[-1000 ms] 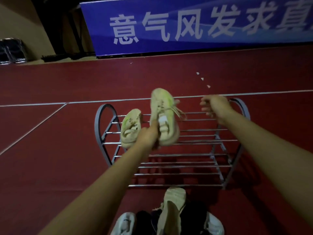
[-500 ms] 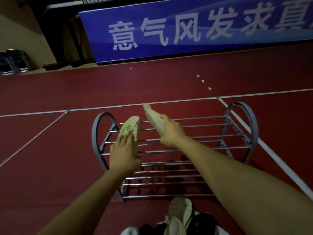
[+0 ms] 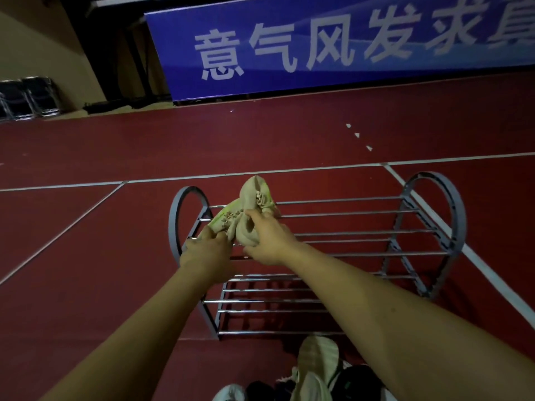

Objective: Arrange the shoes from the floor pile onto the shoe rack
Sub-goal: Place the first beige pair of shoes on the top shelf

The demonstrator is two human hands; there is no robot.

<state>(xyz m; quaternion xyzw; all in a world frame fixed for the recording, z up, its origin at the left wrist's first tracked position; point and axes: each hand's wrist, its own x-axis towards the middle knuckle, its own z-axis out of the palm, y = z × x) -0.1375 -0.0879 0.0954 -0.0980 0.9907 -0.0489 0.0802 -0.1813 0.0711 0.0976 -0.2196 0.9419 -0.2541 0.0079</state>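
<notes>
A grey metal shoe rack with chrome bars stands on the red floor. Two pale yellow-green sneakers lie side by side at the left end of its top shelf. My left hand grips the heel of the left sneaker. My right hand holds the heel of the right sneaker, whose toe points away from me. The floor pile lies just in front of the rack at the bottom edge: a beige sneaker, a white shoe and dark shoes, partly hidden by my right arm.
White court lines cross the red floor behind and to the right of the rack. A blue banner stands at the back. Folded black chairs stand against the wall at far left.
My right hand turned the second sneaker from sole-up to upright and set it beside the first one. My left hand stayed on the first sneaker. The view shifted left.
</notes>
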